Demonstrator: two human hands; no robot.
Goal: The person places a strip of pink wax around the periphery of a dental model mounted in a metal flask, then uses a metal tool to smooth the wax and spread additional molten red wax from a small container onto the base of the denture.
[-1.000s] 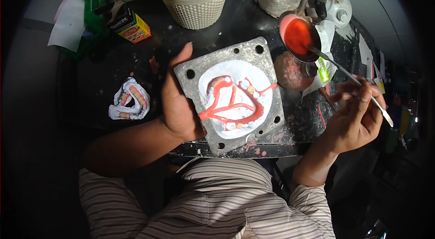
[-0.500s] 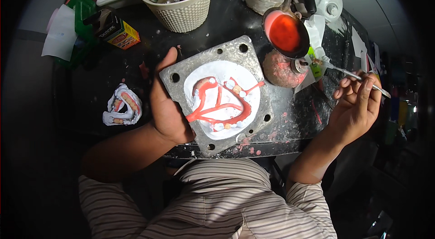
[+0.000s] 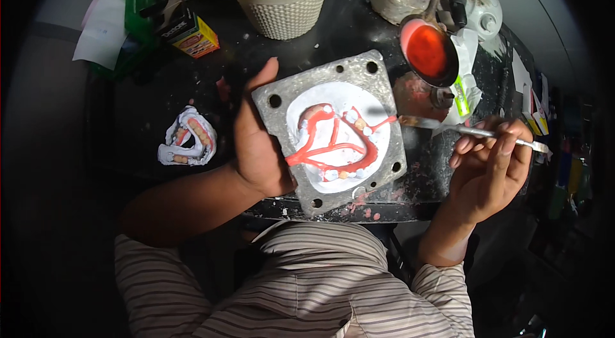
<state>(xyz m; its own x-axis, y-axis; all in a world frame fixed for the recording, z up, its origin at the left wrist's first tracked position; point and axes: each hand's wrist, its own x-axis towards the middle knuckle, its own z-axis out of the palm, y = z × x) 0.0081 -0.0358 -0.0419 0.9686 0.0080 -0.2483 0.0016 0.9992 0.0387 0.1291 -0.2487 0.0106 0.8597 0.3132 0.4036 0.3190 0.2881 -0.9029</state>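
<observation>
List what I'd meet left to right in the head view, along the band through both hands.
White dental model → left hand → grey metal block with white plaster set in it → right hand, holding a metal spatula.

The head view comes from the left one of two fisheye cameras worn side by side on the person's head. It looks down, upright, over the shirt [image 3: 320,274] onto the surface [image 3: 348,29] beyond, near enough to take in left hand [image 3: 259,155] and right hand [image 3: 490,175], edges bending toward its dark rim.
</observation>
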